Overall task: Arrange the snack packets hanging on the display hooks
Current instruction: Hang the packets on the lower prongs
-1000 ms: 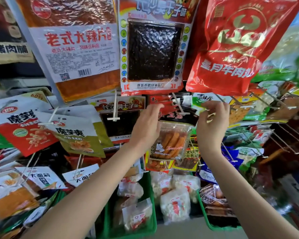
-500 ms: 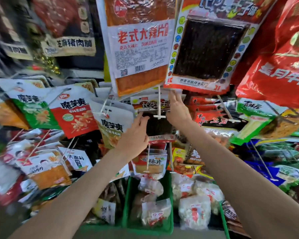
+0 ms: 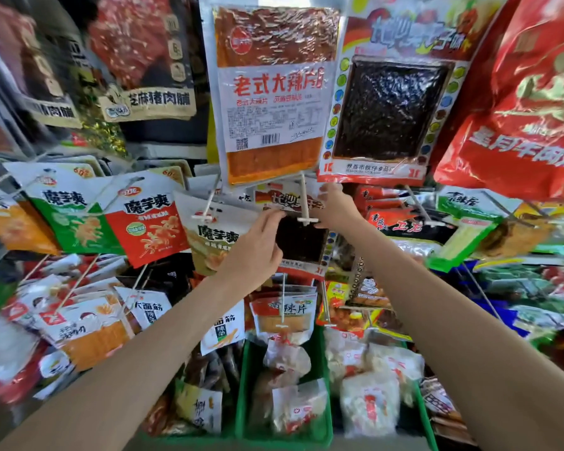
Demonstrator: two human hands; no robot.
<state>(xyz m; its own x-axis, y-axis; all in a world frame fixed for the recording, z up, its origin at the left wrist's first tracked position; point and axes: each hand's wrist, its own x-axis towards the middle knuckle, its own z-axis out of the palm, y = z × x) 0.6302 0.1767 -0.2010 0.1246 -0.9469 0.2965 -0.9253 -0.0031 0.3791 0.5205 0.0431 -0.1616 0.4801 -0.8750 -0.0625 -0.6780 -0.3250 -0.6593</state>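
crowded snack rack; my left hand [image 3: 254, 252] and right hand [image 3: 334, 206] pinch the dark packet [image 3: 302, 237] by its top corners, light, floppy, slick film.

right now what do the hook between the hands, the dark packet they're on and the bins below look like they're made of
Hook: probably white plastic, or coated metal; matte, with a moulded crossbar tip.
Dark packet: glossy plastic film, with a clear window showing black contents; both the left hand and right hand touch it.
Green bins: apparently rigid moulded plastic, uniform colour.
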